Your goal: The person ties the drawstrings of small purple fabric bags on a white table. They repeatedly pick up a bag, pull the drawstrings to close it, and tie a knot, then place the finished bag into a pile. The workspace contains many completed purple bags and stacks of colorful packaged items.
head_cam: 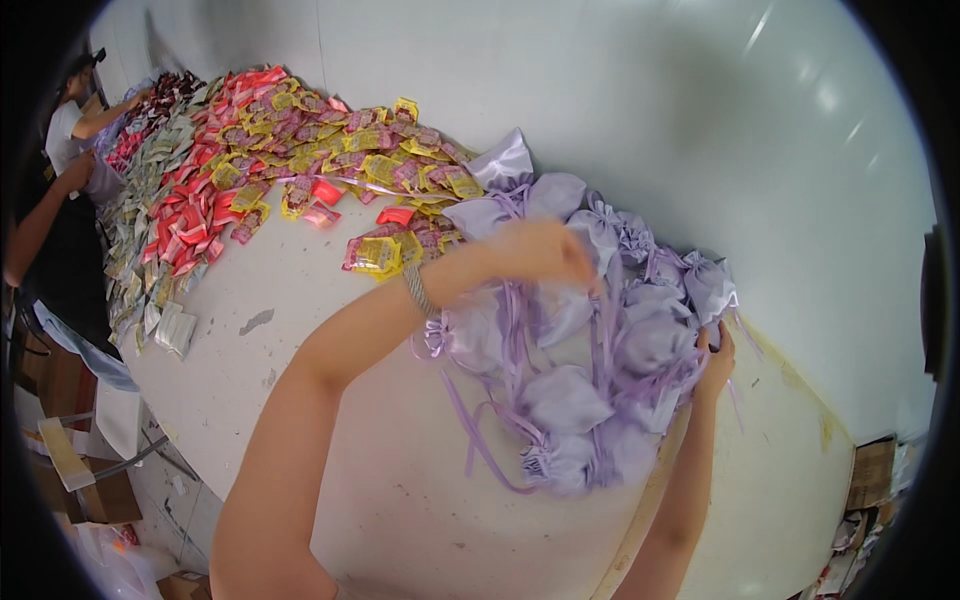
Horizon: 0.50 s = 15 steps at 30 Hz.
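A heap of lilac satin drawstring pouches (652, 345) lies on the white table before me, with loose ribbons (514, 337) trailing among them. My left hand (551, 251), blurred, is above the middle of the heap with its fingers bent downward. Ribbon runs close below its fingertips; the blur hides whether they grip it. A braided cord bracelet (420, 289) circles that wrist. At the heap's right edge, my right hand (716, 364) touches the pouches, its fingers partly hidden by them. One filled pouch (566, 397) lies nearer to me, beside a gathered pouch neck (536, 461).
Yellow-and-pink sachets (375, 169), red packets (187, 217) and silvery-green packets (146, 180) are piled along the wall (480, 67). Another person (71, 150) works at the far left. Cardboard boxes (109, 487) stand below the table's left edge; more boxes (870, 472) are at lower right.
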Motion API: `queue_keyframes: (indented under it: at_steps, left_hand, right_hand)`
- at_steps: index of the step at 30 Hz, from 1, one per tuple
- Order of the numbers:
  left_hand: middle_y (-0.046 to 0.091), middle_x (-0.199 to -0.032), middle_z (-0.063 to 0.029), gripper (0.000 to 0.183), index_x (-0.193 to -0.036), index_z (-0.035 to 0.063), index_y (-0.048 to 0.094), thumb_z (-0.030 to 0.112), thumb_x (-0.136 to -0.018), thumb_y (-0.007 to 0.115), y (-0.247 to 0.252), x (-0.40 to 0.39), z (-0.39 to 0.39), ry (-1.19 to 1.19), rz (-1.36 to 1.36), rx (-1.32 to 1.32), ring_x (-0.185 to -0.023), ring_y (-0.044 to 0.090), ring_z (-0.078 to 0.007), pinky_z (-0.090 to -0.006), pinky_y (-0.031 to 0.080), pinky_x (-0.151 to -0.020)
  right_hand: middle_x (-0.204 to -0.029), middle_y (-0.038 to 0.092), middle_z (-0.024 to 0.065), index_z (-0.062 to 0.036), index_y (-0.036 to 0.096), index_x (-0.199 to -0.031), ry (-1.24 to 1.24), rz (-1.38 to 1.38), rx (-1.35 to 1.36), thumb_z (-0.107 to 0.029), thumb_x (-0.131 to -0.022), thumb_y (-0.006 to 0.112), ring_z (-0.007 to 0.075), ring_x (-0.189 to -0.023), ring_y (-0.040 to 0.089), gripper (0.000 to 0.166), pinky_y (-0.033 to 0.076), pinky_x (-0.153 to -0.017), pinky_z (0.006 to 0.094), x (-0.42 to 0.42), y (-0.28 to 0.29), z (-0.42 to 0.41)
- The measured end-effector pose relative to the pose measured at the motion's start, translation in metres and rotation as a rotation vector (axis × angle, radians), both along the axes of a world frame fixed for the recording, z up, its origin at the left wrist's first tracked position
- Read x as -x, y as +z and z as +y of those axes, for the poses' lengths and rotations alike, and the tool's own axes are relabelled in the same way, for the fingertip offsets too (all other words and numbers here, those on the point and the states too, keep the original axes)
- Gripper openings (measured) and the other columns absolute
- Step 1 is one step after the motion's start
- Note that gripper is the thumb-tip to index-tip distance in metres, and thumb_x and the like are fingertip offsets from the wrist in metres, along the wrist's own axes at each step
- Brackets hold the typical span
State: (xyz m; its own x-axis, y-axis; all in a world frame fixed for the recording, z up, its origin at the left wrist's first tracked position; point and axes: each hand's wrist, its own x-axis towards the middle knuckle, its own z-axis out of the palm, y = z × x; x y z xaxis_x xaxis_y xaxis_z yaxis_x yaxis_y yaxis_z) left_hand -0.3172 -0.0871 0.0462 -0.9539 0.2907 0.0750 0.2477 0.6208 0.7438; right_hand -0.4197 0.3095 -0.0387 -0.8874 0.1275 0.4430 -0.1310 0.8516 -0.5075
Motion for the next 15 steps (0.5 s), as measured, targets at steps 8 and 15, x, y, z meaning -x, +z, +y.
queue_keyframes:
  at_steps: [8,15]
  left_hand:
    - [0.066,-0.099,-0.0166,0.055,-0.106,0.0008,0.061,0.05,-0.082,0.057,-0.04,0.051,-0.047,0.639,0.289,0.66,-0.099,0.062,-0.0282,-0.0523,0.034,-0.098]
    - [0.062,-0.117,-0.0093,0.041,-0.125,0.023,0.058,0.041,-0.091,0.044,-0.088,0.031,-0.066,0.209,0.187,0.342,-0.118,0.052,-0.0241,-0.0579,0.018,-0.11]
  right_hand:
    - [-0.128,0.057,0.0107,-0.0152,0.058,-0.125,-0.027,0.216,-0.037,-0.035,-0.084,0.06,0.033,-0.111,0.053,0.045,0.038,-0.097,0.0408,-0.001,-0.018,-0.021]
    - [-0.125,0.059,0.0143,-0.0037,0.058,-0.123,0.126,0.158,0.212,-0.024,-0.089,0.058,0.0283,-0.106,0.057,0.039,0.045,-0.086,0.035,0.0,-0.028,0.003]
